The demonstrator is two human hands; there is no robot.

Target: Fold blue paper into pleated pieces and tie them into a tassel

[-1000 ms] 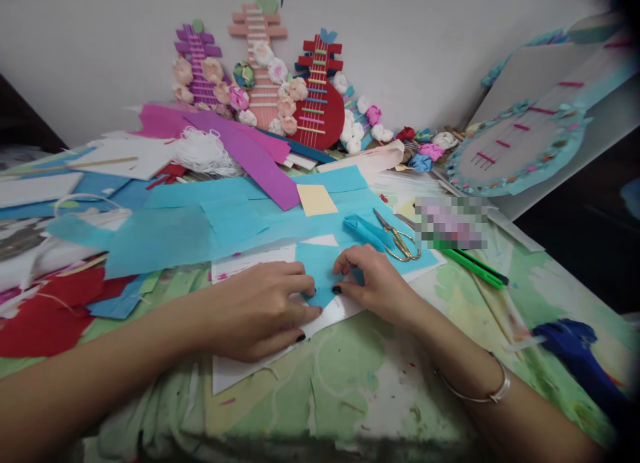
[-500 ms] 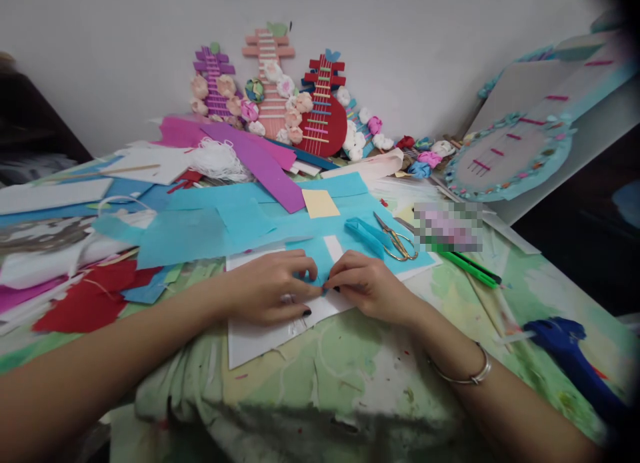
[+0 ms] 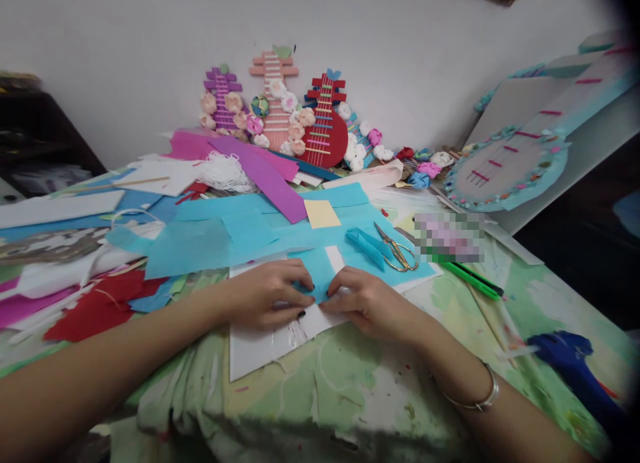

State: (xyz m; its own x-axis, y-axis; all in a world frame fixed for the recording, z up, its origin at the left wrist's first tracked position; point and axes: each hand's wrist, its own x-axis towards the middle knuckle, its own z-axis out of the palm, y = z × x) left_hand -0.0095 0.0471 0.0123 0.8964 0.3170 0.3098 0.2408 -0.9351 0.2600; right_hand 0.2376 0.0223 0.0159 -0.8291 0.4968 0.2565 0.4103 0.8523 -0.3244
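My left hand (image 3: 275,294) and my right hand (image 3: 373,303) meet over a white board (image 3: 260,356), fingers bent and fingertips close together. Between them lies a piece of blue paper (image 3: 320,276), its near edge pinched in the fingertips of both hands. A short white strip (image 3: 334,258) rests on the blue sheet just beyond. Gold-handled scissors (image 3: 397,250) lie to the right, beside a folded blue strip (image 3: 367,246). A pale yellow paper square (image 3: 323,214) sits farther back. My palms hide part of the board.
A green cutter (image 3: 473,278) and a blue glue gun (image 3: 570,363) lie at right. Red felt (image 3: 95,310), light blue paper (image 3: 190,243) and white yarn (image 3: 225,172) crowd the left. Decorated lute shapes, one red (image 3: 325,136), lean on the wall; a larger one (image 3: 505,160) stands right.
The view has tilted up slightly, so everything sits a little lower. My fingertips have shifted along the blue paper's near edge, and a small gap shows between the hands.
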